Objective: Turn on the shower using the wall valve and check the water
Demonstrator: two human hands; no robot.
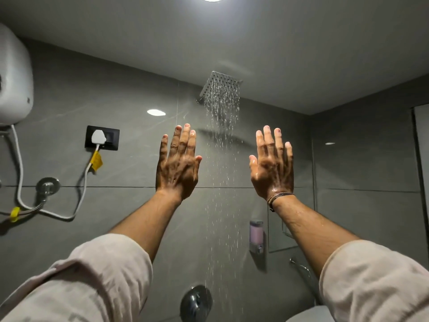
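A square chrome shower head [220, 86] hangs from the grey wall near the ceiling, and drops of water [221, 173] fall from it in a thin stream. My left hand [178, 162] is raised flat left of the stream, fingers up and apart, holding nothing. My right hand [272, 162] is raised the same way right of the stream, wet and shiny, with a cord bracelet at the wrist. The water falls between both hands without touching them. The round chrome wall valve [196, 303] sits low on the wall below the stream.
A white water heater [14, 75] hangs at upper left, its cable plugged into a black socket [102, 137]. A chrome inlet valve [47, 185] with hoses sits below it. A soap dispenser [256, 235] and a hand-shower hose [301, 268] are at lower right.
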